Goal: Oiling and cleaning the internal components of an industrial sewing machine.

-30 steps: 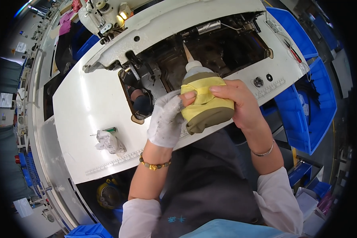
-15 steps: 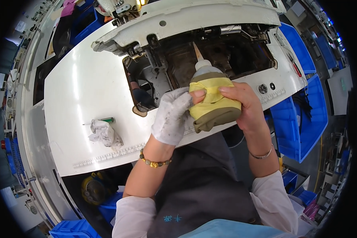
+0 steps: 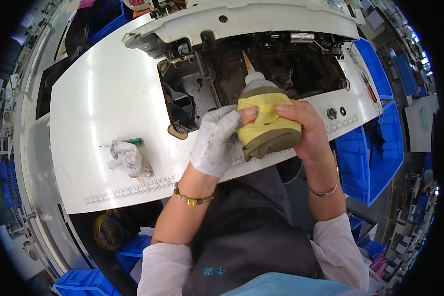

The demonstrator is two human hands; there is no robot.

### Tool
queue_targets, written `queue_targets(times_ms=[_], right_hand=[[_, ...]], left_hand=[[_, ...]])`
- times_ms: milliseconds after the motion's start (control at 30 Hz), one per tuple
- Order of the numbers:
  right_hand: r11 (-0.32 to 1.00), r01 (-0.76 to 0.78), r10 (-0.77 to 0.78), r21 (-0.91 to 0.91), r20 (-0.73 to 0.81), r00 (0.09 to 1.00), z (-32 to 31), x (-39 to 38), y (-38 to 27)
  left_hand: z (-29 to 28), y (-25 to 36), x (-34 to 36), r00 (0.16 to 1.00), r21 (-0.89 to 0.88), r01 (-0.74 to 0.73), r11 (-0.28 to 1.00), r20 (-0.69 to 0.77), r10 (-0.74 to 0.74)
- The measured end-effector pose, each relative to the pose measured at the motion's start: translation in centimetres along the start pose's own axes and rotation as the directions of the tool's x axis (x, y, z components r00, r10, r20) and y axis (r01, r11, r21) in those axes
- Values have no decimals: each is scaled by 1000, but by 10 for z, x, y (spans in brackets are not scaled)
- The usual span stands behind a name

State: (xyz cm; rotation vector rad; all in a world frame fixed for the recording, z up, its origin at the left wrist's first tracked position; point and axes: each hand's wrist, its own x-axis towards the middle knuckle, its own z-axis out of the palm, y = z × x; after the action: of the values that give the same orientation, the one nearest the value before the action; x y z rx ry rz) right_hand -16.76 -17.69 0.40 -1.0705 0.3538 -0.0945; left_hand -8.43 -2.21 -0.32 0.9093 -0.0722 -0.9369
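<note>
Both my hands hold a squeeze bottle (image 3: 270, 116) wrapped in yellow and olive cloth. Its white cap and long tapered nozzle (image 3: 248, 62) point away from me, over the open bed of the tilted-back sewing machine (image 3: 241, 24). My left hand (image 3: 217, 135), in a stained white glove with the thumb bare, grips the bottle's left side. On the right side my bare right hand (image 3: 308, 127) is wrapped round it, its thumb pressed on the yellow cloth. Beneath the nozzle lies the dark, oily machine cavity (image 3: 227, 74).
A crumpled white glove (image 3: 131, 160) and a green-handled screwdriver (image 3: 133, 142) lie on the white table (image 3: 103, 106) at left. Small round metal parts (image 3: 332, 113) sit at right, near a red-handled tool (image 3: 371, 93). A blue bin (image 3: 352, 165) stands beyond the table's right edge.
The view has shifted a little, so the table and machine sit slightly differently in the picture. Both hands keep the same grip on the bottle over the machine bed.
</note>
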Motion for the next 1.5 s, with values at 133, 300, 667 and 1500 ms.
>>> queue_targets(times_ms=[133,300,667,1500], right_hand=[[1000,2,-2,-18,6,1000,5,0,-8],[999,-23,23,-36,18,1000,6,4,-2],[997,22,-21,-74,8,1000,8,9,-10],[967,164,-206,-195,-223,953,-36,-18,-59]], left_hand=[[-1,6,0,999,6,1,1000,42,-1],[-10,2,-1,1000,1,-9,1000,18,9],[-4,11,0,997,2,-55,998,59,55],[43,-8,33,972,10,-76,997,224,72]])
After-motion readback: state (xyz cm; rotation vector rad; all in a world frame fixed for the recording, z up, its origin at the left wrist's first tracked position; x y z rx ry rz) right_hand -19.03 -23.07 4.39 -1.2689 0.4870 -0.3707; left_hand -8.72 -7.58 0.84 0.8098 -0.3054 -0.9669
